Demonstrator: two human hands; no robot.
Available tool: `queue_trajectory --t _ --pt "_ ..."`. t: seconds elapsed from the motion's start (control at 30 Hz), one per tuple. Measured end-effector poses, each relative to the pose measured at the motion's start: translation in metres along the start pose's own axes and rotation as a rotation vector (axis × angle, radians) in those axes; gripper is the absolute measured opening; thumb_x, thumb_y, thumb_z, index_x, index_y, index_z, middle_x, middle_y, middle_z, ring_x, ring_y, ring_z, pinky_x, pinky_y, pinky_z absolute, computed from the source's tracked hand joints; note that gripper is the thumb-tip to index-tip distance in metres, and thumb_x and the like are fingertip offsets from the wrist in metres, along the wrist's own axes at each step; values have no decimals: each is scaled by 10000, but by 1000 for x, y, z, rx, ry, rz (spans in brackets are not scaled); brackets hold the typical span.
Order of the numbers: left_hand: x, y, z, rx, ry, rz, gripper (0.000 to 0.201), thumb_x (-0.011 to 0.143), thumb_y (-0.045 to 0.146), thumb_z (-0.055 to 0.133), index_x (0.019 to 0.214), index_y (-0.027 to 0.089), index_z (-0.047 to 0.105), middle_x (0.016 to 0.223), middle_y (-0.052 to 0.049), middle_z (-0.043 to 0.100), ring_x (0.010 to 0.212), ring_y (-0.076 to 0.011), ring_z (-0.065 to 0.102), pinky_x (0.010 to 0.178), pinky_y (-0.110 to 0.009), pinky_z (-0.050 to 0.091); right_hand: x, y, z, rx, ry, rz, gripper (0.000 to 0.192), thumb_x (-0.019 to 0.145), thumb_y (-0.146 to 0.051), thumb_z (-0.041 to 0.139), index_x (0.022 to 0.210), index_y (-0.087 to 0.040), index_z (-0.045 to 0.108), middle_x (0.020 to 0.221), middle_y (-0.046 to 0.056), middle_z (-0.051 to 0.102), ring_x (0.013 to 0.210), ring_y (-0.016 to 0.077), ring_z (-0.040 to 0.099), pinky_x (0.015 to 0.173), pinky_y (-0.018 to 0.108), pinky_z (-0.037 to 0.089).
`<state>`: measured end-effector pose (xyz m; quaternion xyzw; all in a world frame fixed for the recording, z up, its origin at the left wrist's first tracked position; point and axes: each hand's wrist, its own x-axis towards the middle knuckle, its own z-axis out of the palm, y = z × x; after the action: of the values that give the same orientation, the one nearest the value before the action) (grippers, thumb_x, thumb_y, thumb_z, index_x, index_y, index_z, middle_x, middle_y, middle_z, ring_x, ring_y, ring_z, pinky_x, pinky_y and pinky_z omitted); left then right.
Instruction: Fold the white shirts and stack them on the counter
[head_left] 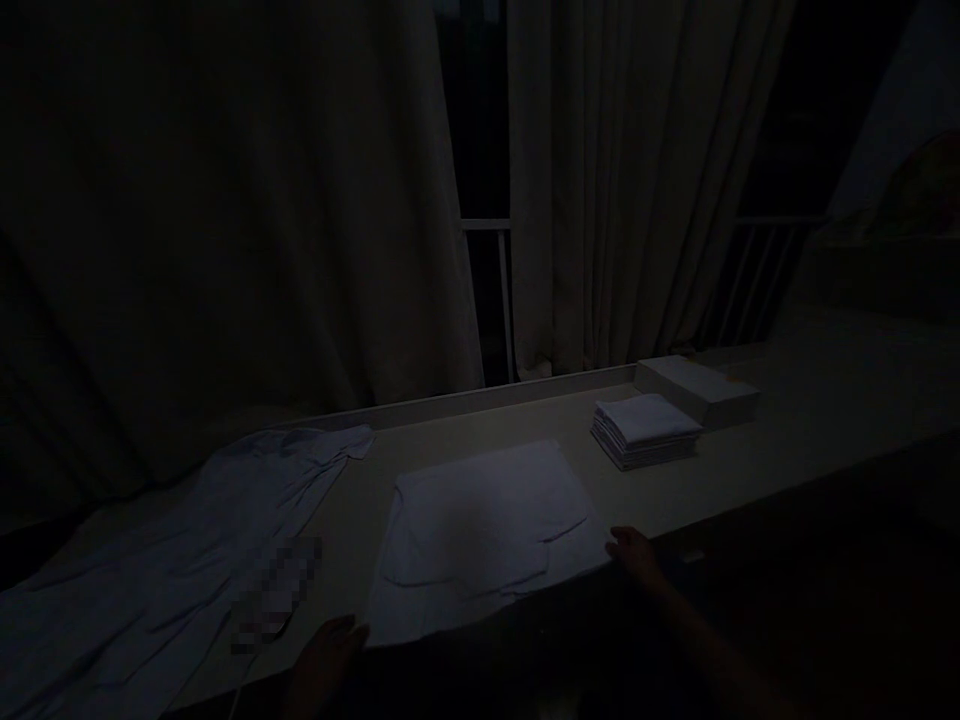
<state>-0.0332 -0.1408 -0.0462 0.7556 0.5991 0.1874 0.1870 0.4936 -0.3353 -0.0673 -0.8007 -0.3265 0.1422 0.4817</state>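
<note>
A pale cloth (480, 530) lies spread near the front edge of the tabletop (750, 470), partly folded, with one layer doubled over another. The left hand (326, 650) rests at its front left corner and the right hand (634, 552) touches its front right corner; the light is too dim to tell whether either hand is pinching the fabric or only laid against it. The cloth looks thin, light and limp, so it should drape and slide easily on the smooth top and is best taken by its corners or along an edge, where the layers can be held together. To the left a shirt (187, 540) sprawls over the front left part of the tabletop, with a blurred small object (274, 590) lying on it. Toward the back right a stack (645, 428) of folded cloths sits just in front of a flat box (697, 388) at the rear edge. The room is very dark; curtains (600, 180) hang behind the tabletop, parted over a window rail (487, 225).
</note>
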Motion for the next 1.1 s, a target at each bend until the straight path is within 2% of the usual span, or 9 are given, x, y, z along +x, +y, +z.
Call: queue_trajectory --t 0.1,0.2,0.37,0.53,0.63,0.7,0.77,0.9,1.1 --pt "4 -10 2 -120 -49 -27 338 713 491 471 827 231 656 881 -53 748 896 -246 707 801 -355 563 3 10 -3 52 -4 56 288 633 -280 635 896 -178 694 937 124 736 880 285 704 724 382 577" --pt "-1 -19 2 -287 -145 -108 417 742 532 480 983 227 632 915 -35 753 916 -224 705 803 -327 561 3 13 -11 128 -28 120 349 627 -276 634 955 -170 680 977 126 731 915 283 698 729 378 574" --pt "-19 -16 1 -328 -193 -139 441 743 563 528 1004 234 661 1003 -26 746 987 -238 684 847 -324 546 5 1 -37 193 -142 242 476 584 -236 647 1057 -186 665 910 93 727 797 243 696 673 325 547" --pt "-24 -3 8 -342 -254 -62 445 747 568 550 1015 248 704 1095 -20 729 1071 -253 653 931 -346 517 13 -9 -56 201 -405 244 531 592 -270 613 1116 -185 635 948 67 721 776 210 683 660 303 522" --pt "-16 -3 8 -326 -348 10 448 810 553 480 1064 256 698 1148 -18 711 1108 -235 636 984 -348 485 20 -11 -57 238 -612 222 519 583 -261 593 1092 -172 645 1021 75 721 867 234 684 737 329 522" --pt "-10 -5 5 -293 -369 67 431 826 527 466 1094 273 688 1185 -9 696 1128 -226 626 1004 -342 470 23 -12 -56 246 -683 220 541 550 -240 580 1083 -171 647 1069 85 713 874 245 685 754 348 524" --pt "-7 -6 3 -242 -360 115 428 821 494 478 1143 286 668 1223 -4 678 1150 -224 615 1007 -333 470 24 -12 -54 218 -656 165 583 523 -225 582 1101 -176 642 1094 95 705 864 253 684 740 356 528" --pt "-8 -11 6 -113 -341 218 456 850 405 447 1271 307 591 1294 3 634 1177 -212 598 1003 -321 471 20 -9 -48 88 -511 -85 555 600 -253 655 1152 -196 649 1132 103 690 965 265 662 818 376 523" --pt "-14 -28 22 173 -175 424 499 830 263 446 1308 337 566 1122 -54 692 987 -226 659 832 -323 531 16 14 -40 -149 -398 -469 493 798 -302 612 1282 -212 586 1277 131 592 1190 271 543 974 436 457"
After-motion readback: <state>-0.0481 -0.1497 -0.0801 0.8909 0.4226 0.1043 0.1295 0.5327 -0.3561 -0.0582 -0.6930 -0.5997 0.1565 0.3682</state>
